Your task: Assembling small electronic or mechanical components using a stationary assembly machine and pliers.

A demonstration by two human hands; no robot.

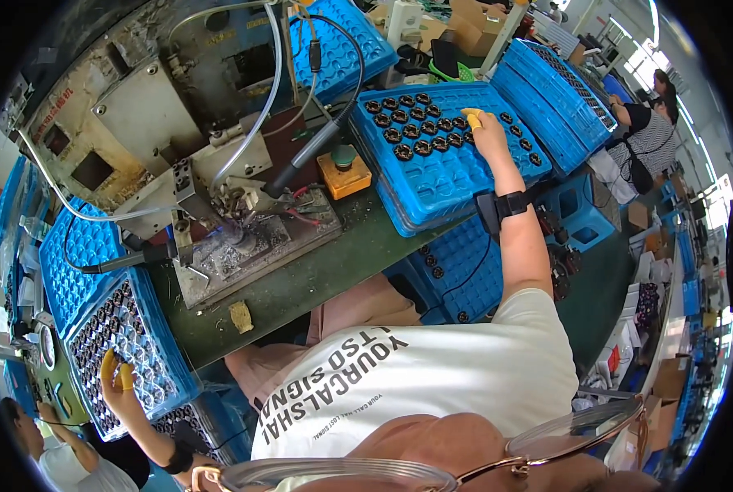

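Observation:
At the left, my left hand [119, 390] reaches over a blue tray [163, 348] filled with small dark round parts [108, 328]. Its yellow-covered fingertips are apart above the pockets, with nothing visible between them. My right hand [488, 136] is over another blue tray [440, 184], right of the machine. Yellow covers show on its fingers too, which are drawn together beside rows of black ring-shaped parts [422, 127]. Whether a part is pinched there is hidden. Dark bands circle both wrists. Between the hands stands a worn bench machine [149, 98] with a metal work fixture [239, 234].
An orange box with a green button [344, 170] sits beside the fixture on the green bench [301, 287]. A yellowish scrap [241, 316] lies near its front edge. Stacked blue trays [547, 107] rise at the far right; a blue stool [581, 215] stands below them. Other people work at both sides.

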